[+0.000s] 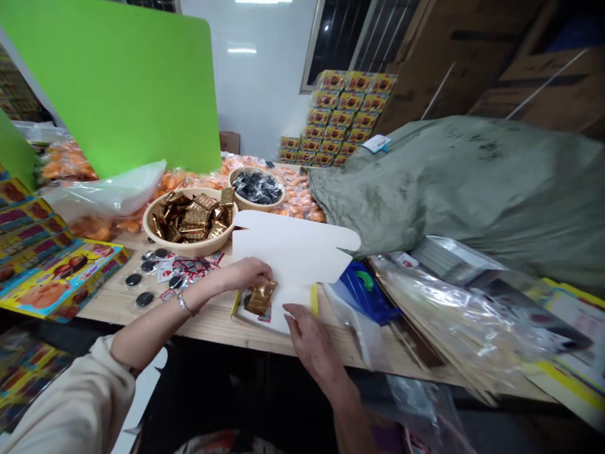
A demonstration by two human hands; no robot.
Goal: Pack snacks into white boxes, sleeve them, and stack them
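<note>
An open white-lined carton (283, 261) with yellow outer sides lies in front of me, its lid flap raised at the back. My left hand (250, 274) reaches in from the left, fingers closed at the upper edge of a gold foil packet (261, 298). That packet lies in the left part of the carton, partly over a small red printed packet (266, 315) and a dark round piece. At the carton's front right corner is my right hand (309, 334), its fingers loosely stretched and nothing seen between them.
Behind the carton stand a bowl of gold packets (150, 230) and a bowl of black wrapped pieces (280, 200). Black discs (133, 279) and red sachets (191, 268) lie left. Right are a blue plastic item (362, 293), clear bags (449, 309) and a large grey-green sack (472, 183).
</note>
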